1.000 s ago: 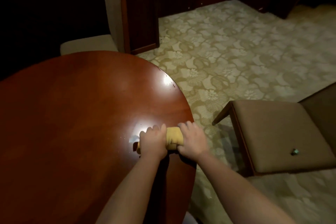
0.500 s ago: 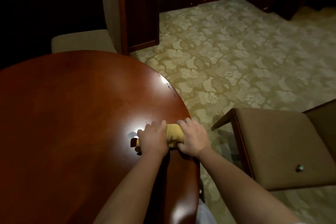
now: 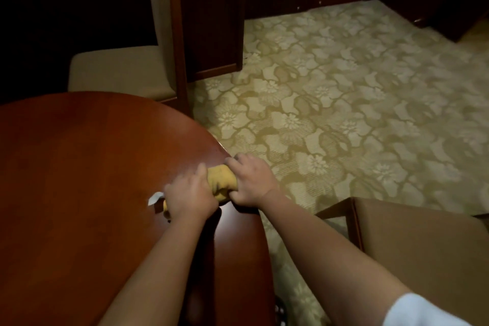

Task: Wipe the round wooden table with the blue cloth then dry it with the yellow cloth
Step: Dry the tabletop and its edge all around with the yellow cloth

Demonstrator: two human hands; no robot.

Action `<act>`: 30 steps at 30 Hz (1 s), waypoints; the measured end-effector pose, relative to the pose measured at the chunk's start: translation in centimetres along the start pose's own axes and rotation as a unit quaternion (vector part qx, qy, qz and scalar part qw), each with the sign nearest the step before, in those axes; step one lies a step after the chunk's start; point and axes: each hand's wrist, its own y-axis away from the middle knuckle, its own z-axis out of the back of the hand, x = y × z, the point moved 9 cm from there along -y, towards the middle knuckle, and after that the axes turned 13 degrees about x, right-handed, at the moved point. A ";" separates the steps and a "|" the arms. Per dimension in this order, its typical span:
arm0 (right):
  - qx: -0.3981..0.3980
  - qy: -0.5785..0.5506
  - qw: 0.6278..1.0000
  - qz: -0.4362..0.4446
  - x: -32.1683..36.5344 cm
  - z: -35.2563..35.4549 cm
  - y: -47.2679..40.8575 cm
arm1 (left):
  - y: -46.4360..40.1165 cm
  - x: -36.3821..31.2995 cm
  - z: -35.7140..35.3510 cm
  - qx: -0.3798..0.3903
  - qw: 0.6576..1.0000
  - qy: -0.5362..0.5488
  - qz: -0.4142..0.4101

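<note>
Both hands, left hand [image 3: 189,197] and right hand [image 3: 251,182], closed on the rolled yellow cloth [image 3: 221,182] at the table [image 3: 92,167] edge. Risk: bunched cloth slips off the rim, leaving damp streaks.

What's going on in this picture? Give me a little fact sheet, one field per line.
Activity: drying a table by hand
Table: round, dark red wood, glossy
Cloth: yellow cloth, bunched into a roll near the table's right edge
Left hand: pressing on the cloth's left end
Right hand: gripping the cloth's right end
Blue cloth: not in view
Chairs: one beige chair behind the table, one brown chair at right
Floor: flower-patterned carpet
</note>
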 end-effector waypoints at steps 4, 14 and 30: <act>0.002 0.001 1.000 0.004 -0.1 0.4 -0.8 | -0.8 0.2 0.2 0.000 1.000 0.003 0.011; 0.043 0.070 0.994 -0.066 3.2 -1.2 7.8 | 7.3 -0.1 -2.0 0.028 0.998 -0.027 -0.046; -0.013 0.076 0.997 -0.028 4.5 -1.6 7.5 | 7.9 1.1 -2.7 0.025 0.999 -0.015 -0.015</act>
